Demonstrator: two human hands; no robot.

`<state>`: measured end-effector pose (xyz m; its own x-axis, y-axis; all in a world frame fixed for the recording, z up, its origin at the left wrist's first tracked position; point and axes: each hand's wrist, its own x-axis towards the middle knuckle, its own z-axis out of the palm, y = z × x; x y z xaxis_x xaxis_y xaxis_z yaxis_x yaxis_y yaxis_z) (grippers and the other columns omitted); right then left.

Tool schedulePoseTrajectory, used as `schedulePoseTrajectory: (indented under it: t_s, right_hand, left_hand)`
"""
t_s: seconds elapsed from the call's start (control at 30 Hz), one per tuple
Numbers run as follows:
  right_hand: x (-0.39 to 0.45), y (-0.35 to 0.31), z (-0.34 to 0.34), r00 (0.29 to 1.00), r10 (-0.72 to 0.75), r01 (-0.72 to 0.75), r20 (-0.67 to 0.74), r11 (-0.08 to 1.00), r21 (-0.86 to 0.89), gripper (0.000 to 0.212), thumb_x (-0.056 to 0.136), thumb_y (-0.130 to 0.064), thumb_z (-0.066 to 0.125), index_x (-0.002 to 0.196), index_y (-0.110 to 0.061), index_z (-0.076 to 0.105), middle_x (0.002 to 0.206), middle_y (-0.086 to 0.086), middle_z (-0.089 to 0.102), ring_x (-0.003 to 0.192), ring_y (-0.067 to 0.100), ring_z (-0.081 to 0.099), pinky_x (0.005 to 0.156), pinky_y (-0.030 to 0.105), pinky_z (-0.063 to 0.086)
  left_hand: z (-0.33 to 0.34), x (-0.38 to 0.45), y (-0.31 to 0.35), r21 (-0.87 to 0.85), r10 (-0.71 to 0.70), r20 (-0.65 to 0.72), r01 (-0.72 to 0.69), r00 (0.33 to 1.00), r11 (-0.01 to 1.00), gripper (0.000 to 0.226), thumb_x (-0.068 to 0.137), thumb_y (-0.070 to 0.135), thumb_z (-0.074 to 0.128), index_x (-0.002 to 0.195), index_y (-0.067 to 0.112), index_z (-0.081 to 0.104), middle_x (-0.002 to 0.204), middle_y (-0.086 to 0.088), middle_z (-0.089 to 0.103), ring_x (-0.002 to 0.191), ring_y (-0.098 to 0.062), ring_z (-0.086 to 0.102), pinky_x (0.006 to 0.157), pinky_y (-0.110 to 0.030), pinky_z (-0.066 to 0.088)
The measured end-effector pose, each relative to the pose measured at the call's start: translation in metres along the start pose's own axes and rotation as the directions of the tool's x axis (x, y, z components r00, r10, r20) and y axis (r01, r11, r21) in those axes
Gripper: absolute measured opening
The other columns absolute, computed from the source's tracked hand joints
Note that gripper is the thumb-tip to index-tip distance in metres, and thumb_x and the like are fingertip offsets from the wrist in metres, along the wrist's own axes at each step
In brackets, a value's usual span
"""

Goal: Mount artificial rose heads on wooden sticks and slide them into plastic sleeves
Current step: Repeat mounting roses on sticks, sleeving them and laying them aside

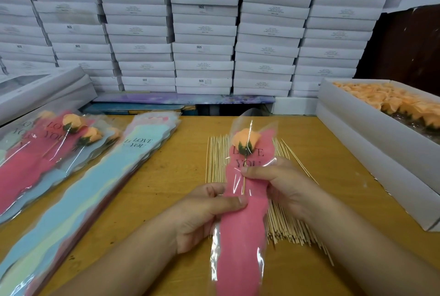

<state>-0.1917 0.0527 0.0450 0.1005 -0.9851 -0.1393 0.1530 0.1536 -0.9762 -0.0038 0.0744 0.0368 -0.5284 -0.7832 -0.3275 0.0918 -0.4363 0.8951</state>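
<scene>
I hold a pink plastic sleeve (240, 231) printed "LOVE YOU" upright over the table. Inside it sits an orange rose head (244, 138) on a wooden stick (243, 185). My left hand (202, 214) grips the sleeve's left edge, thumb across the front. My right hand (281, 184) pinches the sleeve and stick from the right, just below the lettering. A bed of loose wooden sticks (283, 224) lies on the table under both hands.
Filled sleeves with roses (59, 143) lie at the far left. A stack of empty sleeves (100, 176) lies beside them. A white box of orange rose heads (392, 103) stands at right. Stacked white boxes (202, 34) wall the back.
</scene>
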Motion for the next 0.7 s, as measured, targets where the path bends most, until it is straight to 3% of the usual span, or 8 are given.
schedulePoseTrajectory:
  t_s: [0.13, 0.23, 0.33, 0.4, 0.5, 0.57, 0.63, 0.7]
  right_hand:
    - [0.001, 0.001, -0.001, 1.000, 0.000, 0.001, -0.023, 1.000, 0.025, 0.020, 0.079, 0.000, 0.077, 0.099, -0.005, 0.075, 0.095, 0.013, 0.078, 0.081, 0.025, 0.075, 0.068, 0.034, 0.060]
    - [0.001, 0.001, -0.002, 1.000, 0.004, -0.004, 0.005, 0.999, 0.037, 0.023, 0.079, -0.004, 0.078, 0.102, -0.006, 0.074, 0.097, 0.012, 0.078, 0.084, 0.026, 0.075, 0.068, 0.033, 0.059]
    - [0.001, 0.001, -0.001, 0.996, 0.018, -0.020, 0.083, 0.999, 0.029, 0.037, 0.079, -0.024, 0.079, 0.111, -0.007, 0.071, 0.103, 0.011, 0.077, 0.086, 0.024, 0.074, 0.070, 0.033, 0.060]
    - [0.001, -0.001, -0.002, 0.994, 0.019, -0.020, 0.108, 1.000, 0.013, 0.043, 0.079, -0.039, 0.076, 0.108, -0.008, 0.071, 0.100, 0.011, 0.075, 0.081, 0.021, 0.070, 0.071, 0.032, 0.060]
    - [0.002, -0.004, -0.007, 0.994, 0.027, -0.033, 0.111, 0.998, 0.058, 0.048, 0.082, -0.048, 0.069, 0.111, -0.010, 0.068, 0.092, 0.007, 0.074, 0.073, 0.015, 0.067, 0.060, 0.024, 0.055]
    - [0.003, -0.005, -0.011, 0.993, 0.041, -0.049, 0.107, 0.997, 0.067, 0.047, 0.088, -0.047, 0.062, 0.117, -0.009, 0.066, 0.094, 0.006, 0.075, 0.073, 0.014, 0.068, 0.059, 0.023, 0.055]
    - [0.004, -0.005, -0.014, 0.993, 0.051, -0.058, 0.106, 0.996, 0.061, 0.043, 0.091, -0.043, 0.060, 0.117, -0.009, 0.066, 0.094, 0.006, 0.075, 0.074, 0.014, 0.069, 0.059, 0.023, 0.055]
    - [0.005, -0.005, -0.017, 0.993, 0.054, -0.061, 0.105, 0.996, 0.058, 0.038, 0.092, -0.038, 0.060, 0.116, -0.009, 0.066, 0.093, 0.007, 0.075, 0.073, 0.014, 0.069, 0.058, 0.023, 0.055]
  left_hand:
    - [0.001, 0.000, -0.002, 0.032, 0.005, -0.037, -0.004, 0.999, 0.999, 0.039, 0.078, 0.003, 0.077, 0.117, 0.000, 0.070, 0.112, -0.022, 0.073, 0.090, -0.026, 0.075, 0.079, -0.036, 0.063]
    - [0.001, 0.000, -0.001, 0.034, 0.012, -0.063, -0.010, 0.998, 0.999, 0.033, 0.078, 0.000, 0.076, 0.111, 0.001, 0.073, 0.107, -0.021, 0.075, 0.086, -0.024, 0.075, 0.073, -0.033, 0.063]
    - [-0.002, -0.005, 0.007, 0.062, -0.005, -0.090, 0.011, 0.996, 0.998, 0.039, 0.079, 0.001, 0.076, 0.117, 0.002, 0.069, 0.109, -0.020, 0.075, 0.087, -0.027, 0.075, 0.074, -0.039, 0.064]
    - [-0.010, -0.009, 0.018, 0.109, 0.011, -0.121, 0.002, 0.993, 0.994, 0.043, 0.075, 0.003, 0.077, 0.117, 0.001, 0.068, 0.107, -0.020, 0.075, 0.084, -0.026, 0.075, 0.066, -0.035, 0.064]
    - [-0.030, -0.017, 0.041, 0.189, 0.087, -0.217, -0.046, 0.972, 0.981, 0.046, 0.070, 0.005, 0.076, 0.114, -0.006, 0.067, 0.101, -0.022, 0.074, 0.074, -0.024, 0.074, 0.061, -0.032, 0.061]
    - [-0.049, -0.025, 0.058, 0.270, 0.159, -0.285, -0.080, 0.945, 0.959, 0.038, 0.072, 0.007, 0.074, 0.108, -0.005, 0.069, 0.091, -0.021, 0.074, 0.069, -0.024, 0.071, 0.060, -0.032, 0.059]
    - [-0.074, -0.036, 0.076, 0.322, 0.216, -0.355, -0.098, 0.910, 0.942, 0.022, 0.075, 0.006, 0.072, 0.097, 0.000, 0.072, 0.077, -0.015, 0.074, 0.056, -0.020, 0.069, 0.049, -0.027, 0.056]
    - [-0.103, -0.046, 0.093, 0.444, 0.280, -0.437, -0.066, 0.855, 0.893, 0.011, 0.080, 0.004, 0.072, 0.090, 0.004, 0.076, 0.077, -0.013, 0.074, 0.056, -0.018, 0.069, 0.050, -0.027, 0.057]
